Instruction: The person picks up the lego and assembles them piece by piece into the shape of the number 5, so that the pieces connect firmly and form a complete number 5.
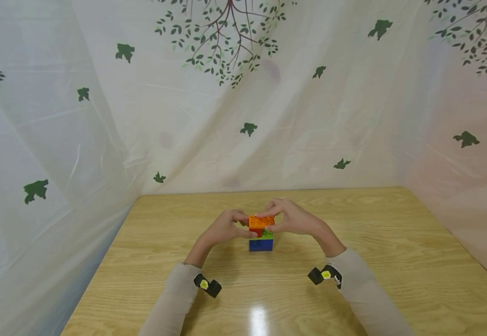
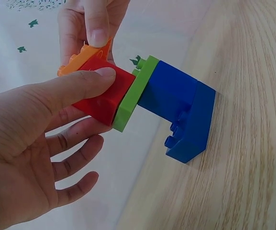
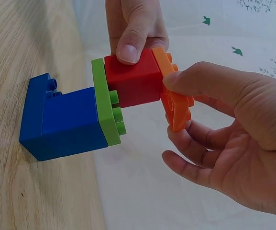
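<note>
A small tower of toy building bricks stands on the wooden table. At its bottom lies a flat blue brick [image 3: 31, 110], with a taller blue brick [image 3: 73, 120] over one end of it. A thin green brick [image 3: 107, 129] lies across that one, studs showing at one side. The red brick [image 2: 123, 84] sits on the green one, and my left hand [image 1: 222, 228] pinches it between thumb and fingers. On top is a thin orange brick [image 3: 181, 115], overhanging the red one. My right hand [image 1: 295, 219] grips this orange brick with thumb and fingers.
The wooden table [image 1: 163, 233] runs back to a pale curtain [image 1: 310, 121] printed with leaves and birds. Both sleeves carry a small black wrist camera, one on the left [image 1: 213, 288] and one on the right [image 1: 316, 276].
</note>
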